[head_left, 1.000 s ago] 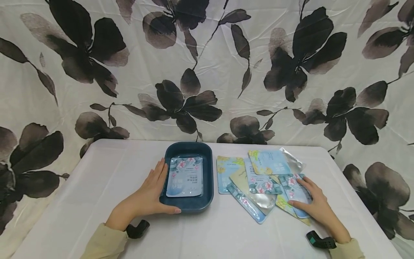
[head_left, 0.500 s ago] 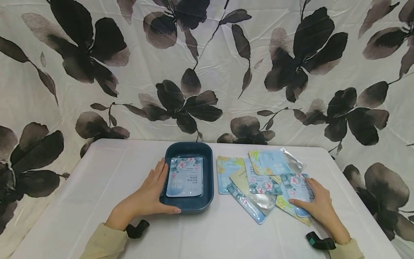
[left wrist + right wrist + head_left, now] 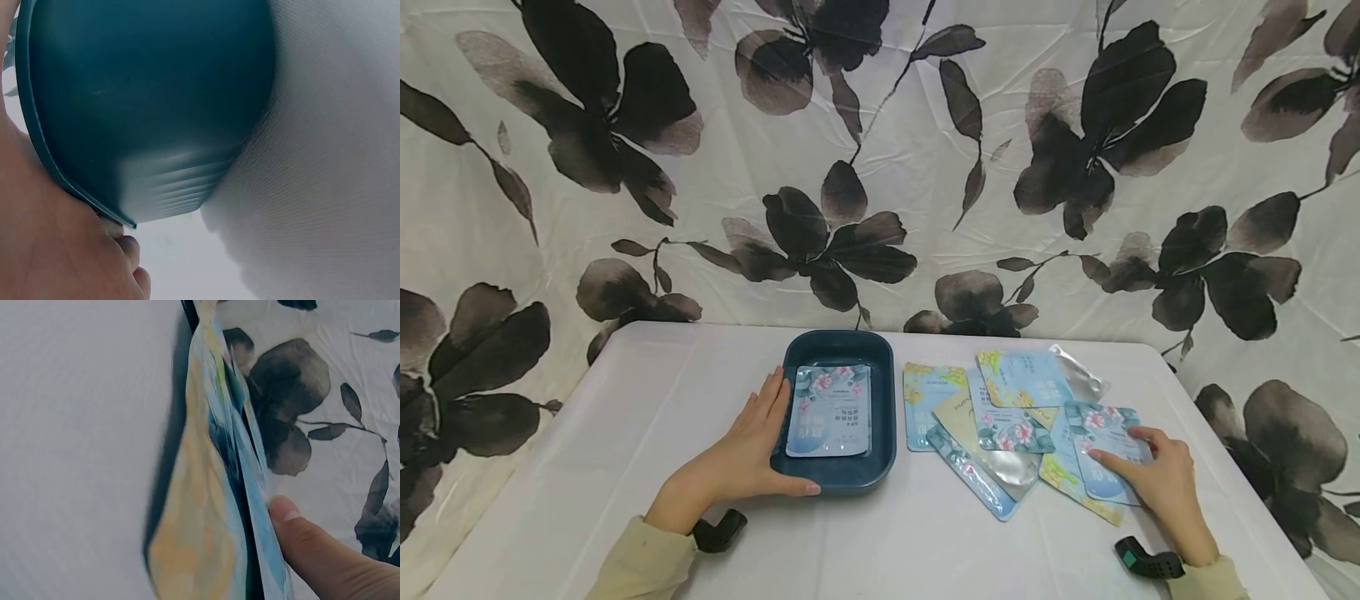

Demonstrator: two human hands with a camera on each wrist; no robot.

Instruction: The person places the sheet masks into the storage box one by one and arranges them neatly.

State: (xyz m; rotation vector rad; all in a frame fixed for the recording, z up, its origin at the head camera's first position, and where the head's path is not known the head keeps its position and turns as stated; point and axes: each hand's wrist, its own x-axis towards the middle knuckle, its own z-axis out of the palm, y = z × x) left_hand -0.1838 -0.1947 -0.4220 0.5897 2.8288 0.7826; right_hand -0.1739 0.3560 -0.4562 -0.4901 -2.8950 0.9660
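A dark teal tray (image 3: 886,417) stands at mid-table with one blue floral packet (image 3: 831,410) lying flat in it. My left hand (image 3: 752,450) rests open against the tray's left wall, its thumb along the front rim; the left wrist view shows the tray's outer wall (image 3: 150,106) beside my palm. To the right lies a loose pile of packets (image 3: 985,417). My right hand (image 3: 1150,479) pinches another blue floral packet (image 3: 1101,437) at the pile's right edge, thumb on top. In the right wrist view the thumb (image 3: 312,550) presses that packet (image 3: 265,506), seen edge-on.
A white cloth covers the table (image 3: 625,467), whose right edge is close to my right hand. A floral curtain (image 3: 880,167) hangs right behind the table. Small black wrist cameras (image 3: 718,529) sit at both cuffs.
My right hand has moved right and toward me, taking the blue floral packet with it off the pile's edge. The left hand and tray have not moved.
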